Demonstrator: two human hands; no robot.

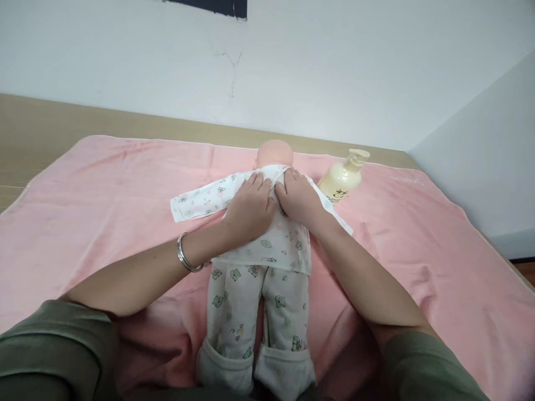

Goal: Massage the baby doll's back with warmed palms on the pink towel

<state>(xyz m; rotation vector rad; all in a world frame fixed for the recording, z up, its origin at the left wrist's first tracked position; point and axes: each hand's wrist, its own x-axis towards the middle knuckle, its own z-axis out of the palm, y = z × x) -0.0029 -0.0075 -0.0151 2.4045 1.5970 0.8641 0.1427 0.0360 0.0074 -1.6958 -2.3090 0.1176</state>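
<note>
A baby doll (275, 152) lies on a pink blanket, its bald head toward the wall. It wears a white long-sleeved shirt (267, 248) and matching trousers (242, 301), both printed with small green animals. The trouser ends are turned up into plain pale cuffs. My left hand (251, 210) lies on the upper part of the shirt, fingers stretched toward the collar. Beside it my right hand (301, 201) rests by the neck opening, thumb apart from the fingers. The shirt's edge runs slantwise between the hands. Which way the doll faces, I cannot tell.
A cream pump bottle (343, 177) leans on its side to the right of the doll, close to the shirt's sleeve. The pink blanket (125, 184) covers most of the wooden surface (50, 122). A white wall (313, 67) stands behind.
</note>
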